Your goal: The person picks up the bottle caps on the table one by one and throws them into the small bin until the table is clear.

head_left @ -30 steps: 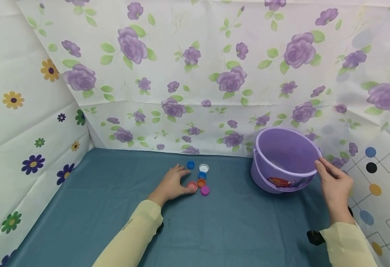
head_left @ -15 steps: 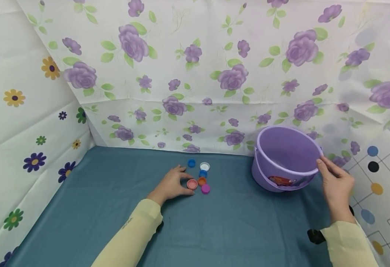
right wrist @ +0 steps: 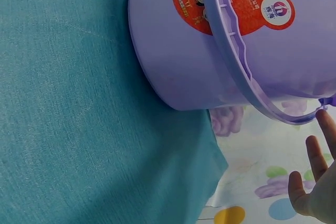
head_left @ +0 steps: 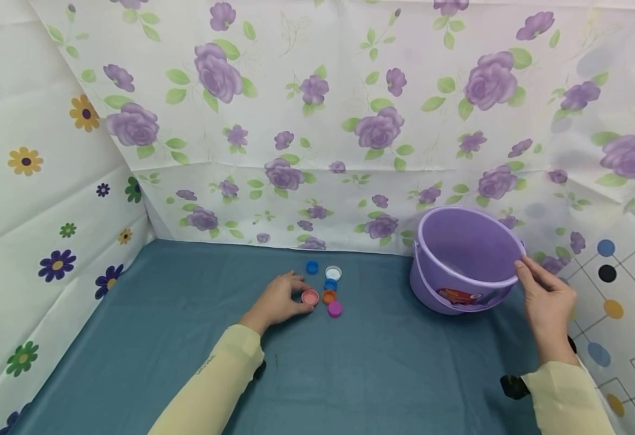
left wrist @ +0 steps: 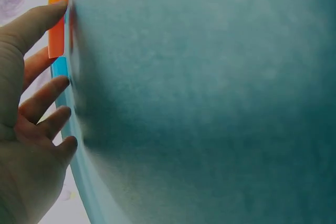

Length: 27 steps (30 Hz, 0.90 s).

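A: What do the hands hold?

B: On the cloth, a person's left hand pinches a pink cap between thumb and fingers, just beside a magenta cap and an orange cap. At right, the right hand grips the rim of a purple bucket.

A: Where is the danger?

B: The pinch appears to meet only the pink cap's edge, so a loose thumb could let it slip. A stray finger might nudge the orange cap, or the white cap farther back. Heavy pressure on one side of the rim could tip the bucket.

A: And the setting?

B: Blue-green, faintly creased, the cloth runs beneath caps and bucket. A daisy sheet flanks it at left, a dotted sheet at right; beyond hangs a rose-print sheet.
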Tool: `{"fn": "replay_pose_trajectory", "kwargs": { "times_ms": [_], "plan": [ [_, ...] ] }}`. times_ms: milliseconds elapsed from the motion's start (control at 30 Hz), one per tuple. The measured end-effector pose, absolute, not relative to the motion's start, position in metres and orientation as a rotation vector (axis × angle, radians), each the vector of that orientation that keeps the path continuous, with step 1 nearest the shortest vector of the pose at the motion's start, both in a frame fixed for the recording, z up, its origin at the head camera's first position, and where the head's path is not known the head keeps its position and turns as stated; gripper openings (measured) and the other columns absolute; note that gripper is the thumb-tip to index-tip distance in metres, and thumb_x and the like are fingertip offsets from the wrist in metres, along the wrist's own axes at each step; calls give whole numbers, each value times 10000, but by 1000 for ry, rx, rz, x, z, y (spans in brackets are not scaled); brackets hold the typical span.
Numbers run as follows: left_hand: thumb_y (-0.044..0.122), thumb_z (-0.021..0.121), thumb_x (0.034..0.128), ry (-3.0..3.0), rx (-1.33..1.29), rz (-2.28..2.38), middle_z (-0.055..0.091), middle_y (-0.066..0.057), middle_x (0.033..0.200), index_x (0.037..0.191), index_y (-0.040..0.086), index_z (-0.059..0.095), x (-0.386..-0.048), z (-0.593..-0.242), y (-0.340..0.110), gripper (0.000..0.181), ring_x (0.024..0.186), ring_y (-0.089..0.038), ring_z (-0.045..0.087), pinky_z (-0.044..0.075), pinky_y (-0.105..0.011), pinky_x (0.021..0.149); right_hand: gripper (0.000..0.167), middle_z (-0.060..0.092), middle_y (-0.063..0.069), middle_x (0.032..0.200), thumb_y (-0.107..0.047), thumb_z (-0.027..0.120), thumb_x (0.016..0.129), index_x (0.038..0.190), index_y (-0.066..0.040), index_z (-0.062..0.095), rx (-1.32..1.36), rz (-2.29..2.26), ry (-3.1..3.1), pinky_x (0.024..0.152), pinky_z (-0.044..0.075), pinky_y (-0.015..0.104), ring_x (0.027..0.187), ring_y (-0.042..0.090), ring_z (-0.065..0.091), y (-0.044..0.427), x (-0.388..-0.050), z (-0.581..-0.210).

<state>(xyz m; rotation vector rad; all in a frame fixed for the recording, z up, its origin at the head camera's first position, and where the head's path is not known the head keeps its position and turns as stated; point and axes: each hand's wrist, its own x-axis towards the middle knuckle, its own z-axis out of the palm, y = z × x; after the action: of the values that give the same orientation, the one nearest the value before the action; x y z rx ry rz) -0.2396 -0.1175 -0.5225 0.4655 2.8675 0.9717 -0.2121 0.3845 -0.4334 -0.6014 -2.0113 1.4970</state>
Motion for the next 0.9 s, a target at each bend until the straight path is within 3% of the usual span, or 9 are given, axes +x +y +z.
{"fn": "replay_pose_trajectory", "kwargs": {
  "times_ms": [200,333,433,900],
  "plan": [
    [364,773,751,2828,378,1095,640,52,1197,1110,246,678,-241,-518,-120,389,1384,-212,346,344,-471,1087,381,682,-238,874,-356,766,745,1084,-186,723,-595,1505,-2007,627,448,39,817,-70,619,383,-212,-432],
    [336,776,753,2834,380,1125,664,74,1073,1080,250,681,-241,-516,-121,352,1145,-162,555,459,-407,970,380,678,-242,845,-323,771,750,1084,-150,722,-576,1525,-1990,623,451,37,802,-71,622,380,-209,-429],
    [320,779,750,2833,380,1147,657,90,990,1065,240,682,-241,-515,-121,339,930,-119,585,505,-355,854,384,681,-230,831,-297,779,746,1083,-122,720,-565,1568,-1966,606,453,42,782,-62,626,377,-206,-425],
    [318,779,749,2890,230,1231,636,68,1027,1126,226,657,-246,-506,-121,407,887,-108,572,520,-324,786,385,687,-217,818,-270,788,740,1077,-99,719,-558,1610,-1935,588,453,47,765,-52,626,375,-205,-422]
  ]
}}
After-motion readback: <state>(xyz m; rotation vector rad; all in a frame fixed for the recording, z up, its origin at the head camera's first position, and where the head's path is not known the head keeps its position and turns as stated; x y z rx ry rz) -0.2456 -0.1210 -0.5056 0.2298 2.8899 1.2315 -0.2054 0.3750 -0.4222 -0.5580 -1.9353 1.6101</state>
